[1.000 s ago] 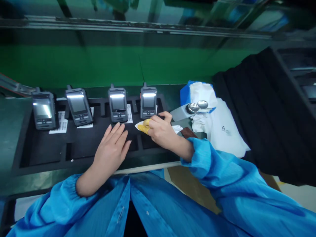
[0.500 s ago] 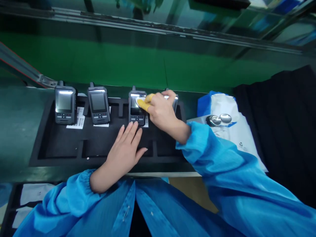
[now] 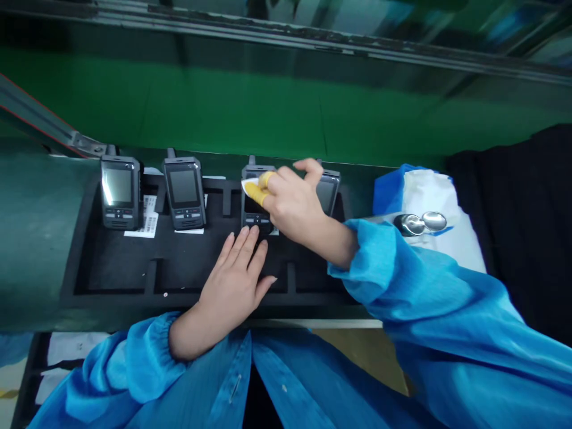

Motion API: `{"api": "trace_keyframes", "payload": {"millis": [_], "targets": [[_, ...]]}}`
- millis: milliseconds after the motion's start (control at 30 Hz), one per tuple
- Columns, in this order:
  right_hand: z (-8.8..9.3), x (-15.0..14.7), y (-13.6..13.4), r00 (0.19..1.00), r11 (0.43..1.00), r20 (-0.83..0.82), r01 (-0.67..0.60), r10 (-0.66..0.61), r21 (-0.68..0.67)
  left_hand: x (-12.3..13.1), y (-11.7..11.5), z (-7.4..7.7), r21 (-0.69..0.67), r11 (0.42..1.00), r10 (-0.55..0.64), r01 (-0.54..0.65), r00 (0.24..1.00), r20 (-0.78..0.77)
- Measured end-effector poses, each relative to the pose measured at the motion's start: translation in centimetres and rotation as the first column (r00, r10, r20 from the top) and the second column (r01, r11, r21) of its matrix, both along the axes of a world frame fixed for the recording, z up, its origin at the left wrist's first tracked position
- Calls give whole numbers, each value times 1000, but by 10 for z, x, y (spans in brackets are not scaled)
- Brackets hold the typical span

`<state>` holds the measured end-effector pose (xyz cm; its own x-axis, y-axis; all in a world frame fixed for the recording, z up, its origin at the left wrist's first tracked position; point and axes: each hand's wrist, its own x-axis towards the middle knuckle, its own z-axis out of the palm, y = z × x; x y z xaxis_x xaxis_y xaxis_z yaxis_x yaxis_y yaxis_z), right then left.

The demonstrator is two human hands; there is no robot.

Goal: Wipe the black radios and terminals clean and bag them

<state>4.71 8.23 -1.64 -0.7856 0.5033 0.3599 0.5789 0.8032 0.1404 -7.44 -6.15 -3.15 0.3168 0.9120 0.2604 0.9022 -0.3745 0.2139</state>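
My right hand (image 3: 292,199), with yellow finger cots on two fingers, pinches a small white wipe (image 3: 245,185) at the screen of the third handheld radio (image 3: 258,219). The hand covers part of that radio. My left hand (image 3: 235,274) lies open, palm down, its fingertips touching the radio's lower end. Left of it, a handheld radio (image 3: 185,190) and another handheld radio (image 3: 120,193) rest face up in the black foam tray (image 3: 111,292). A fourth handheld radio (image 3: 328,189) shows partly behind my right hand.
White barcode labels (image 3: 143,223) lie under the radios. To the right are a blue and white package (image 3: 429,185) and a bottle with an open shiny metal cap (image 3: 413,224). Black fabric (image 3: 518,220) covers the far right. A metal bar (image 3: 49,116) slants at left.
The view has shifted, so the tray and radios appear slightly further right. My right hand has moved the wipe toward the left edge of the screen. My left hand stays at the radio's lower end.
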Motion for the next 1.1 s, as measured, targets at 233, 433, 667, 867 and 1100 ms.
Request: {"api": "trace_keyframes", "payload": {"millis": [233, 433, 667, 867, 1100], "targets": [[-1, 8, -20, 990, 981, -5, -135, 137, 140, 1, 0, 0, 3, 1000, 9, -9, 1000, 8], [2, 0, 23, 991, 989, -28, 130, -132, -65, 1, 1, 3, 2, 1000, -5, 5, 999, -34], [-8, 32, 11, 991, 934, -50, 97, -122, -344, 2, 2, 3, -34, 999, -4, 3, 1000, -17], [-16, 49, -41, 1000, 931, -21, -19, 12, -364, -2, 0, 4, -60, 998, -11, 12, 999, 31], [10, 30, -14, 991, 933, -42, 107, -130, -344, -2, -5, 5, 25, 999, -32, 31, 999, 15]]}}
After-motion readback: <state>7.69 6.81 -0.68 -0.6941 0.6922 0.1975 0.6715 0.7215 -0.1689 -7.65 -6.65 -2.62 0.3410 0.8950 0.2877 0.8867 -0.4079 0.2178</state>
